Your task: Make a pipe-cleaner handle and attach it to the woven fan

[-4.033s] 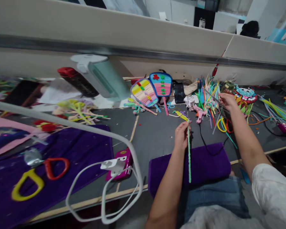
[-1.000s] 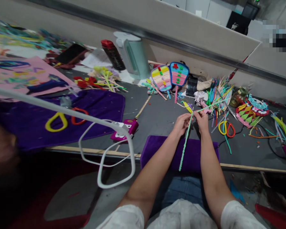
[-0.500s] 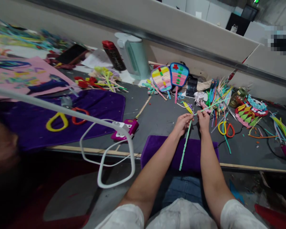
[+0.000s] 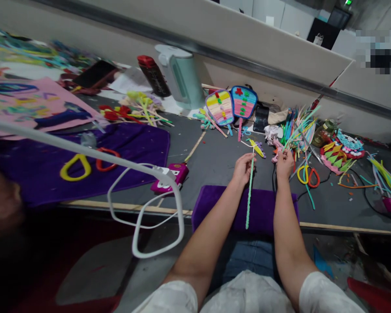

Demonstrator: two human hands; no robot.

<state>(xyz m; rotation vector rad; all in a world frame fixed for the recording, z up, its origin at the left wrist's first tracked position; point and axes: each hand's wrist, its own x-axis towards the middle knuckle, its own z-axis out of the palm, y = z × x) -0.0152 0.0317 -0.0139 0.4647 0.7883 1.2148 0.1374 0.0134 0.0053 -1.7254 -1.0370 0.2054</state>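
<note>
My left hand point(image 4: 243, 168) pinches the upper end of a mint-green pipe cleaner twisted in a spiral point(image 4: 249, 195), which hangs down over a folded purple cloth point(image 4: 211, 206). A thin pale tip pokes up above those fingers. To the right, my right hand point(image 4: 284, 164) is closed on a loose light-green pipe cleaner point(image 4: 301, 123) that slants up and right over a heap of colourful pipe cleaners point(image 4: 295, 140). The two hands are apart. Yellow and red-handled scissors point(image 4: 308, 176) lie just right of my right hand.
Two striped fan-shaped crafts point(image 4: 220, 107) lean by the back wall, near a pale-green kettle point(image 4: 189, 82) and a dark bottle point(image 4: 154, 77). A magenta box point(image 4: 174, 176) sits left, behind a white looped frame point(image 4: 182, 217). Larger scissors point(image 4: 76, 167) lie on purple cloth.
The hands were close together at the pipe cleaners; now my right hand has moved right with the loose one. My left hand has shifted slightly left, and the twisted piece hangs more upright.
</note>
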